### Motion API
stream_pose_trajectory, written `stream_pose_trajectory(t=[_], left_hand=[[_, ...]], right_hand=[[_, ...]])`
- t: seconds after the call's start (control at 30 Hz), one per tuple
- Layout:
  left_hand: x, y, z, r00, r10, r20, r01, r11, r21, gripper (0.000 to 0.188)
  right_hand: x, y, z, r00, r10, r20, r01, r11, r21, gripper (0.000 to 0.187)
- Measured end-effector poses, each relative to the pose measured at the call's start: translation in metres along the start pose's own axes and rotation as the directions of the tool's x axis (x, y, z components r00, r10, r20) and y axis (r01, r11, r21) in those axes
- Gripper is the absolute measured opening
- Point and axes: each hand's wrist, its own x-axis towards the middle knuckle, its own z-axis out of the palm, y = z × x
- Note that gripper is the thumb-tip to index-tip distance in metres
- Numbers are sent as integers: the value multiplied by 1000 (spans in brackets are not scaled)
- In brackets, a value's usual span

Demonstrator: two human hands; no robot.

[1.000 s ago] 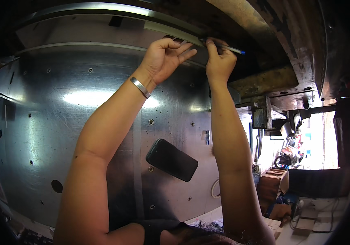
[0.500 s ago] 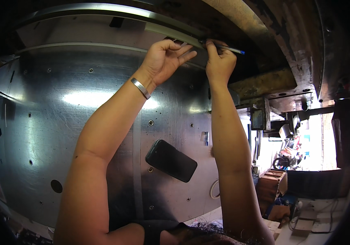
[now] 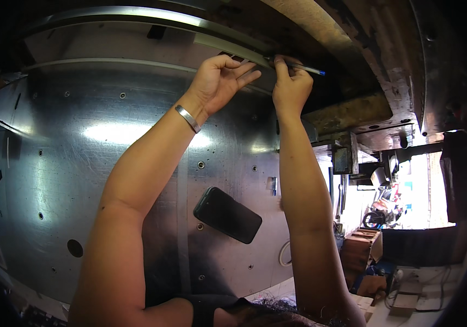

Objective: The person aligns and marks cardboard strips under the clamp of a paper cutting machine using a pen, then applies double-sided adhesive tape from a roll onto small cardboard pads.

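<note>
A pen with a blue end (image 3: pixel 314 70) is pinched in my right hand (image 3: pixel 293 90), its blue end pointing right. The other end of the pen is hidden by my fingers, close to the right end of a pale flat strip (image 3: pixel 220 43). My left hand (image 3: pixel 222 84) is next to that strip, palm partly turned up and fingers apart. Nothing shows in its grasp; whether the fingertips touch the strip I cannot tell. A metal band circles my left wrist. Below my hands, a dark smartphone (image 3: pixel 228 215) lies on the metal table (image 3: pixel 135 180).
A long shiny metal rail (image 3: pixel 135 11) runs across the top, under heavy dark machine parts (image 3: pixel 353 109) at upper right. The tabletop has several holes. A ring-shaped thing (image 3: pixel 284 254) lies by my right forearm. Boxes (image 3: pixel 361 248) and a motorbike (image 3: pixel 378 215) stand farther right.
My right hand and the pen have shifted very slightly left and down. My left hand stays almost where it was beside the strip.
</note>
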Motion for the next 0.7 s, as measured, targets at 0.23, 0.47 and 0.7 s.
stream_pose_trajectory(t=[0.23,0.47,0.7], left_hand=[[1,0,-4,1000,-10,2,10,1000,-11,38],[0,1,-3,1000,-8,-2,8,1000,-10,39],[1,1,-2,1000,-5,-15,4,1000,-7,29]], right_hand=[[0,-1,-3,999,14,43,-12,998,-67,30],[-4,-1,1,1000,-12,24,13,999,-51,28],[-6,-5,0,1000,-7,17,8,999,-49,26]])
